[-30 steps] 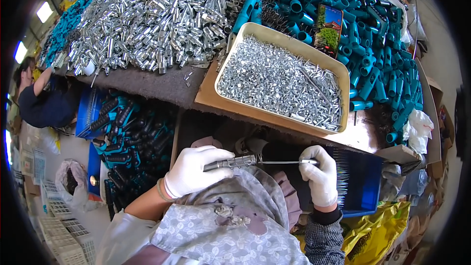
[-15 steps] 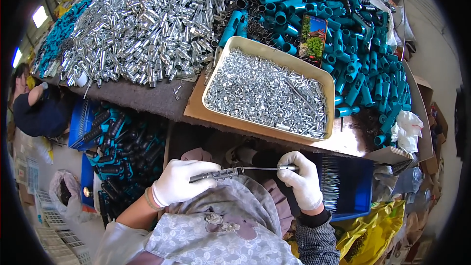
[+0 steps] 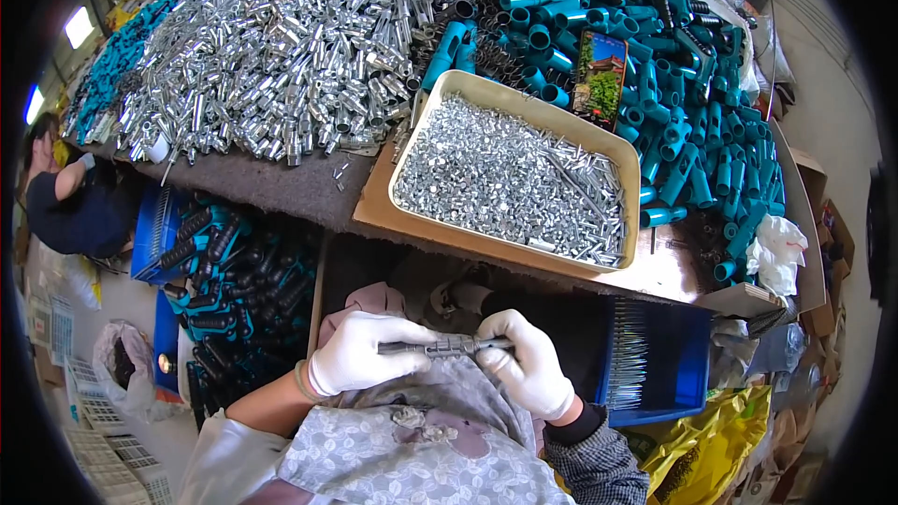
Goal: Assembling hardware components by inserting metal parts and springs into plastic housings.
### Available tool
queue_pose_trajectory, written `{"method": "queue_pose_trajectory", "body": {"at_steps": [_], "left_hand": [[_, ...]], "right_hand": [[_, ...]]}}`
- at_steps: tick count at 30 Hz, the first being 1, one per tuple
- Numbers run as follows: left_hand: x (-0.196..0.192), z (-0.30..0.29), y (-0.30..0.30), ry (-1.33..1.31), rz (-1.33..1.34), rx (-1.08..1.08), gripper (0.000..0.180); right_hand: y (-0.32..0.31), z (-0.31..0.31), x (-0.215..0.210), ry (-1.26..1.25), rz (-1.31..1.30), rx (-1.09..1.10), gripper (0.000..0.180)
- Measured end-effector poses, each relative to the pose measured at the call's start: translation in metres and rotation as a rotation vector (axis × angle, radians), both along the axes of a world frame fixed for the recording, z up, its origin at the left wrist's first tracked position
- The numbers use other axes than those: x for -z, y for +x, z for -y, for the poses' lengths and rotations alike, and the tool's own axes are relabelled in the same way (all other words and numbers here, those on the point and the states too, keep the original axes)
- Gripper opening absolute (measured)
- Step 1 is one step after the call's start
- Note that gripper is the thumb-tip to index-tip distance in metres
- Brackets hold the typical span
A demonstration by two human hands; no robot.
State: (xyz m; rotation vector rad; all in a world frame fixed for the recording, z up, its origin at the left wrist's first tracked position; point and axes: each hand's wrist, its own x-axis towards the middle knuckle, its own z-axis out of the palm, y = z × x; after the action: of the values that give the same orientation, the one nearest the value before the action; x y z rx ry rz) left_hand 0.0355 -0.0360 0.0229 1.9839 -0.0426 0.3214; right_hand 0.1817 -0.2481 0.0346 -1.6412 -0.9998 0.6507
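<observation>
The white-gloved left hand (image 3: 368, 353) is gripping a slim, grey, ribbed metal cylinder (image 3: 449, 346) above the grey floral apron (image 3: 383, 454), while the white-gloved right hand (image 3: 526, 361) is pinching at its right end. The person is apparently fitting that end; the next move is probably calling for steady, straight alignment between both hands.
</observation>
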Motion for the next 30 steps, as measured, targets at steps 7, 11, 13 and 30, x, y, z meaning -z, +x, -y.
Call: {"method": "queue_pose_trajectory", "body": {"at_steps": [7, 11, 13, 30], "left_hand": [[0.001, 0.004, 0.005, 0.004, 0.013, 0.025, 0.029], [-0.001, 0.004, 0.004, -0.011, 0.013, -0.094, 0.033], [0.000, 0.003, 0.002, -0.016, -0.001, -0.130, 0.034], [0.005, -0.002, 0.012, 0.338, 0.139, -0.164, 0.029]], "right_hand": [[-0.002, -0.003, 0.003, -0.023, 0.313, -0.031, 0.018], [0.008, 0.000, -0.007, 0.111, -0.008, 0.119, 0.027], [-0.003, -0.002, -0.004, 0.336, -0.261, 0.365, 0.028], [-0.010, -0.004, 0.000, -0.064, -0.235, 0.171, 0.030]]}}
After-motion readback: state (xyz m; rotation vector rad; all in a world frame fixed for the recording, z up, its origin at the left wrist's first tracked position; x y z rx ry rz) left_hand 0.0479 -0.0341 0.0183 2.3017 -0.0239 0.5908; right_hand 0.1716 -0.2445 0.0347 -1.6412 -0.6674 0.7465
